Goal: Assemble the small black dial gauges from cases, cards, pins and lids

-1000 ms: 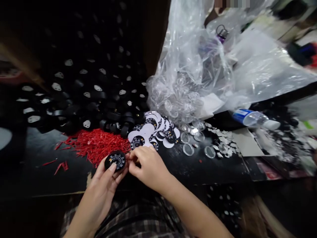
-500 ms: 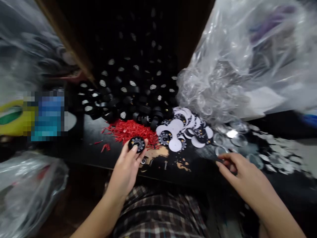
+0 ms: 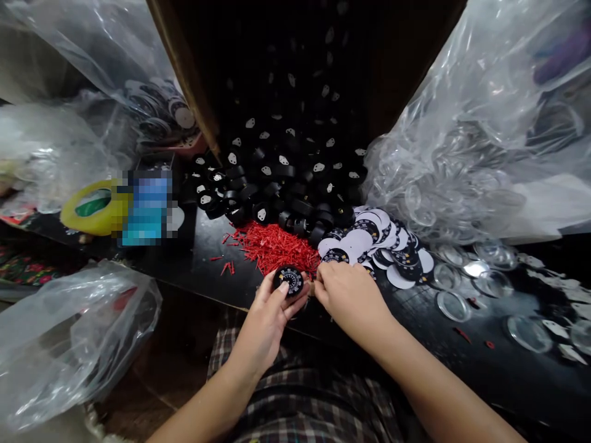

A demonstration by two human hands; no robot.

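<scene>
My left hand (image 3: 268,326) is closed around a round black gauge (image 3: 289,280), its dial with white markings facing up and my thumb lying on the face. Just right of it, my right hand (image 3: 353,300) has its fingers curled together, and whatever they may pinch is hidden. Beyond my left hand lies a heap of small red pointers (image 3: 273,245). A pile of black and white dial discs (image 3: 362,241) lies past my right hand. Many round black cases (image 3: 286,184) fill the area behind the pointers, several showing white plates.
Clear round covers (image 3: 455,306) and small white plates (image 3: 556,329) lie on the black table (image 3: 410,323) at right. A plastic bag (image 3: 415,160) of clear parts rises behind them. At left are a yellow tape roll (image 3: 71,212) and another plastic bag (image 3: 78,344).
My right hand has moved left from beside the clear covers to beside my left hand. The gauge stays in my left hand. The camera view has shifted left.
</scene>
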